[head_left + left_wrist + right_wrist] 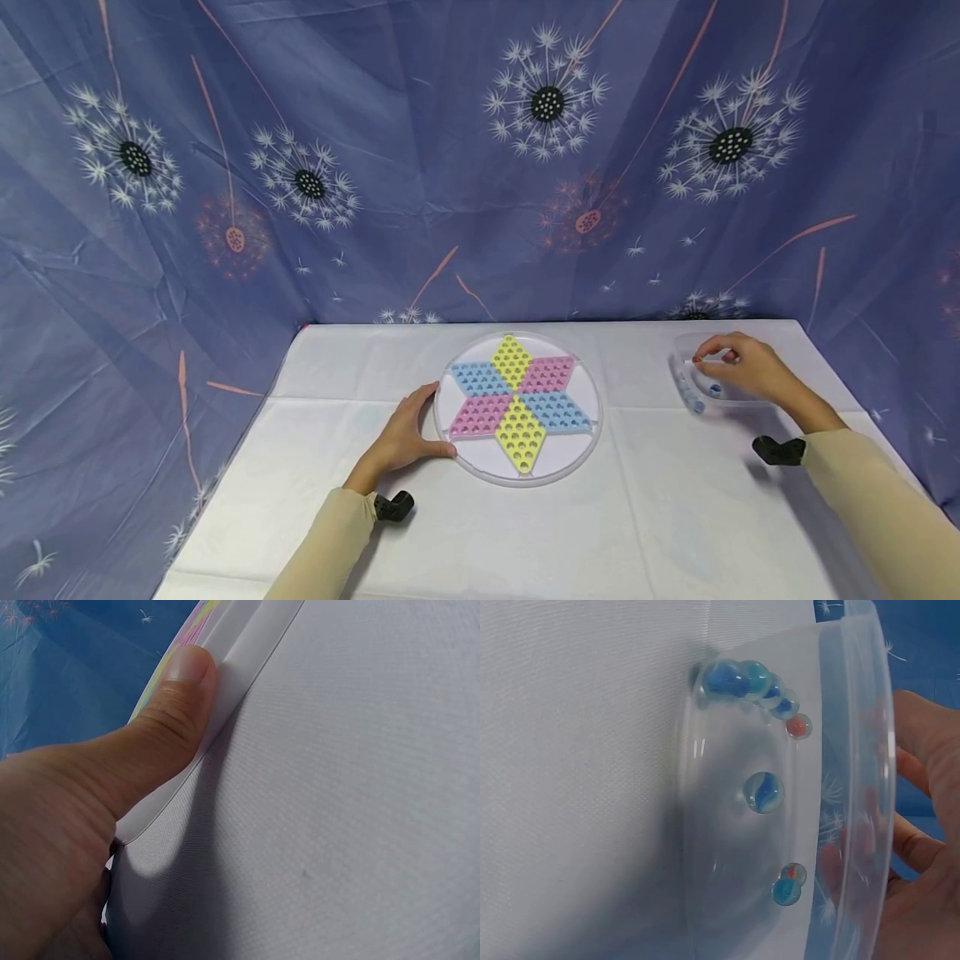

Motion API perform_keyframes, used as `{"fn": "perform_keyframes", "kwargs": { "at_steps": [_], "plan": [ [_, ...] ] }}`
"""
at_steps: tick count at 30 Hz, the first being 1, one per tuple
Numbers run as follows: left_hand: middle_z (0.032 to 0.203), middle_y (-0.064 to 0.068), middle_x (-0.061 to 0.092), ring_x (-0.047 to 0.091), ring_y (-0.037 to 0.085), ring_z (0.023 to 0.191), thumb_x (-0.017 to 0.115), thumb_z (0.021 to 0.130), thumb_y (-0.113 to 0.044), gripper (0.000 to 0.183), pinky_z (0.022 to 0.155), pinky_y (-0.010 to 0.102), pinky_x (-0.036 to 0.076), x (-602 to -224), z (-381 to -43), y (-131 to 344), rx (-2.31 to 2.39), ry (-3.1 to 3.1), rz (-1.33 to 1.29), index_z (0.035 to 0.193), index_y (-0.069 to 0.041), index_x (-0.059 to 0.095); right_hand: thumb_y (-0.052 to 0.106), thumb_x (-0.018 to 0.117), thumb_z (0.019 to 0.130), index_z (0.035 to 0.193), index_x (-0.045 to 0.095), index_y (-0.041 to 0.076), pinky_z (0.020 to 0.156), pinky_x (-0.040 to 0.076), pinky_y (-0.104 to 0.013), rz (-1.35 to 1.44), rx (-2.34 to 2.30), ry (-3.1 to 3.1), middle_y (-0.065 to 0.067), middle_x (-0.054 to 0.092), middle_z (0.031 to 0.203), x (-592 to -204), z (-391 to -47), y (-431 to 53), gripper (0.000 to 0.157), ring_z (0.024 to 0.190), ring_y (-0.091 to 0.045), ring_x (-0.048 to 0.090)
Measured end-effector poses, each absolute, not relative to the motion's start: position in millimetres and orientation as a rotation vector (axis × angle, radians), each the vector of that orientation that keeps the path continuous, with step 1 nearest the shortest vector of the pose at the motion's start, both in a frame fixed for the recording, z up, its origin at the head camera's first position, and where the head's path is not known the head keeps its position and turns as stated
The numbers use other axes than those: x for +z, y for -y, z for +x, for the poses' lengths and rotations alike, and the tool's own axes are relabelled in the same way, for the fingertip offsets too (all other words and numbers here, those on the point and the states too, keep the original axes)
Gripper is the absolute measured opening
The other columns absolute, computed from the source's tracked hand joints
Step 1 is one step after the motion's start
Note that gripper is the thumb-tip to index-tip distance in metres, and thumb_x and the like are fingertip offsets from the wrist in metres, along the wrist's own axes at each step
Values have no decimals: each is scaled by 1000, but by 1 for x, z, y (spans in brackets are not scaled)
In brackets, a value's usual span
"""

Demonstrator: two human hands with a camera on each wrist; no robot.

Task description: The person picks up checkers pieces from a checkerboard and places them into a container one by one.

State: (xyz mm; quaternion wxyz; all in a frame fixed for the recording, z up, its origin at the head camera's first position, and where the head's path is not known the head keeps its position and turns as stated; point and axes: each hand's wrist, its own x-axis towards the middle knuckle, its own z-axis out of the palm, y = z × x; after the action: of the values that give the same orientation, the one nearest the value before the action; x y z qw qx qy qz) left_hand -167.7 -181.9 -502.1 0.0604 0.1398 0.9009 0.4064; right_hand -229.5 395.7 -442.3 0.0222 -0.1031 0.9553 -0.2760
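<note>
A round white Chinese checkers board (467, 454) with a yellow, pink and blue star of holes lies on the table. My left hand (401, 433) rests at its left edge, fingers spread along the side. In the left wrist view the thumb (161, 720) lies against the board's white rim (232, 671). Over at the right, my right hand (746, 367) is above a clear plastic container (678, 350), thumb and forefinger pinching a small red marble (697, 360). Inside the container, a blue-swirled marble (764, 792), a red marble (799, 726) and several others show through the wall.
A white cloth (525, 542) covers the table. Behind it hangs a blue dandelion-print curtain (420, 167), close to the table's back edge. A black strap-on device (780, 451) sits at the right wrist, another (393, 506) at the left.
</note>
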Motion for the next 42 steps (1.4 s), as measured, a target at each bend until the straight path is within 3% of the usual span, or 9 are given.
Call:
{"fn": "perform_keyframes", "kwargs": {
  "at_steps": [8, 30, 38, 42],
  "plan": [
    [163, 12, 37, 25, 38, 152, 99, 64, -37, 121, 126, 53, 11, -499, -168, 180, 1234, -2724, 435, 160, -9, 33, 25, 77, 93, 102, 77, 15, 72, 50, -42, -394, -792, -2999, -19, 62, 113, -447, -228, -396, 13, 95, -36, 58],
    [164, 11, 36, 25, 38, 152, 99, 64, -37, 121, 125, 55, 16, -495, -168, 179, 1252, -2717, 431, 161, -10, 32, 18, 79, 92, 100, 77, 13, 74, 51, -47, -445, -804, -3047, -20, 65, 110, -446, -227, -400, 10, 92, -37, 59],
    [164, 12, 35, 25, 37, 153, 100, 64, -37, 121, 126, 53, 14, -498, -165, 180, 1244, -2713, 414, 161, -9, 32, 28, 78, 93, 124, 70, 4, 72, 52, -45, -416, -817, -3037, -26, 62, 116, -447, -223, -400, 40, 96, -39, 60],
    [163, 13, 36, 27, 39, 151, 100, 63, -37, 121, 125, 55, 18, -499, -164, 180, 1249, -2721, 414, 160, -8, 34, 29, 77, 94, 130, 66, 3, 73, 54, -50, -424, -835, -3040, -29, 62, 119, -447, -222, -400, 45, 99, -43, 61]
  ]
}}
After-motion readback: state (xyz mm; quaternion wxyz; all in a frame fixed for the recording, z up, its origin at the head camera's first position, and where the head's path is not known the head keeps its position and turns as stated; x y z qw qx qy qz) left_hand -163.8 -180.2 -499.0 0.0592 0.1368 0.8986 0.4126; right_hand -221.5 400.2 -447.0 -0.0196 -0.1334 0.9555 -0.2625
